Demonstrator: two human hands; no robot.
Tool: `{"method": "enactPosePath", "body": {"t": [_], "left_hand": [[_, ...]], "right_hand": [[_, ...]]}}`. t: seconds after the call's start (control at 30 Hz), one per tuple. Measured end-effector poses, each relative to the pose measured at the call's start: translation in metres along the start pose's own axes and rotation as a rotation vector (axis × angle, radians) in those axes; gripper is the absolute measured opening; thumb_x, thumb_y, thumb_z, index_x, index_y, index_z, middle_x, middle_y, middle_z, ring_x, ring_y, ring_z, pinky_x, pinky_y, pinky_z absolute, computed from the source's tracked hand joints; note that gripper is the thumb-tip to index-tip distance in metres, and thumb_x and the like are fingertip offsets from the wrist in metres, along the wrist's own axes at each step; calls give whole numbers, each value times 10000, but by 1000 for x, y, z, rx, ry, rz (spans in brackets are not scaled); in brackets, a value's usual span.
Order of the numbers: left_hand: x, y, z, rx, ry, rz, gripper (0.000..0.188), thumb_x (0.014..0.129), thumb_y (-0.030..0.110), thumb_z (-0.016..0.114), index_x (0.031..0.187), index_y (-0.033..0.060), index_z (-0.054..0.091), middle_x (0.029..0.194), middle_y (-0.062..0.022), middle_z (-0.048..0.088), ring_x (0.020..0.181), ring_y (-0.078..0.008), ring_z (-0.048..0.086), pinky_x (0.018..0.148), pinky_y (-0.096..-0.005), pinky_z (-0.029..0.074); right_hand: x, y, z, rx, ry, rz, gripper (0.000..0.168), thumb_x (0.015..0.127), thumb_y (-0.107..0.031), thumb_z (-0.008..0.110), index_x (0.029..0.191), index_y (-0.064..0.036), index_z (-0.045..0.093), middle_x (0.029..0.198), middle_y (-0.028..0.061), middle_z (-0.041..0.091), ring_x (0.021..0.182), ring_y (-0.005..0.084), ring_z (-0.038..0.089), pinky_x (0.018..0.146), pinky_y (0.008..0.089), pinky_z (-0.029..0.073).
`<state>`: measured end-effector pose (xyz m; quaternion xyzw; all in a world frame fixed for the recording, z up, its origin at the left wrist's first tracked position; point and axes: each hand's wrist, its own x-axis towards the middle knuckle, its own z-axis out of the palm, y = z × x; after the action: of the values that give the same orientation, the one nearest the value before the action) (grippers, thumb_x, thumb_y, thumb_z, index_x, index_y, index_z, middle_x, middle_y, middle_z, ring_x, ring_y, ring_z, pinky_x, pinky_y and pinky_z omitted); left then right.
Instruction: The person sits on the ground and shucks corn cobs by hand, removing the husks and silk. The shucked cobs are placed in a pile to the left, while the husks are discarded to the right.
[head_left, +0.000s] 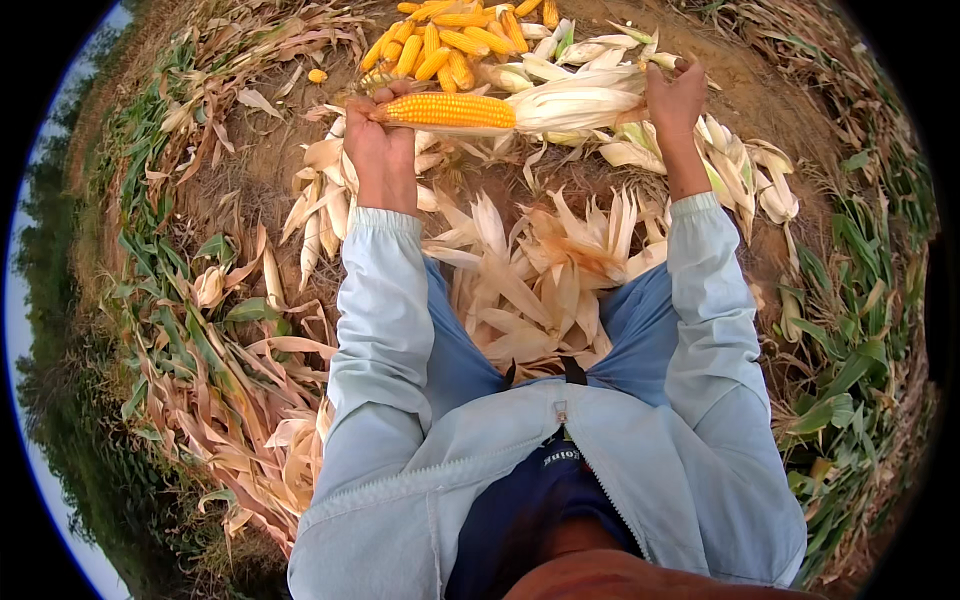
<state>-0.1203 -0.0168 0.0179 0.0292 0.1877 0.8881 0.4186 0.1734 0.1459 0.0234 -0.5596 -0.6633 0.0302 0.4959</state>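
Between my two hands stretches a half-husked ear of corn (450, 111), its yellow kernels bare on the left half. My left hand (379, 142) grips the bare end of the cob, with the fingers partly hidden behind it. Pale dry husk (577, 105) still wraps the right half and spreads out toward my right hand (677, 97). That hand pinches the far end of the ear where the husk gathers. Just beyond the ear lies a pile of bare yellow corn cobs (442, 41), with unhusked ears (592, 52) beside it on the right.
Loose dry husks (547, 277) are heaped between my legs. More ears in husk lie at left (322, 217) and right (750, 172). A small cob piece (317, 76) rests on the bare soil (247, 180). Cut corn stalks (202, 352) and green leaves (847, 375) ring the spot.
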Motion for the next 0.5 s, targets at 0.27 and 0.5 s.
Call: {"method": "enactPosePath", "body": {"t": [0.27, 0.5], "left_hand": [[-19, -36, 0, -404, 2, -542, 197, 910, 74, 432, 720, 22, 426, 670, -101, 506, 674, -213, 540, 886, -400, 460], [-38, -50, 9, -367, -256, -683, 277, 942, 124, 423, 669, 86, 392, 552, 11, 337, 481, -110, 309, 624, -245, 374]], "right_hand": [[-128, -120, 9, 567, -525, -219, 586, 811, -377, 674, 1227, -10, 484, 1157, 158, 550, 1094, 240, 531, 927, 340, 418], [-93, -62, 40, 1151, -661, 625, 407, 870, -372, 602, 982, 16, 554, 836, 105, 627, 678, 189, 609, 625, 313, 500]]}}
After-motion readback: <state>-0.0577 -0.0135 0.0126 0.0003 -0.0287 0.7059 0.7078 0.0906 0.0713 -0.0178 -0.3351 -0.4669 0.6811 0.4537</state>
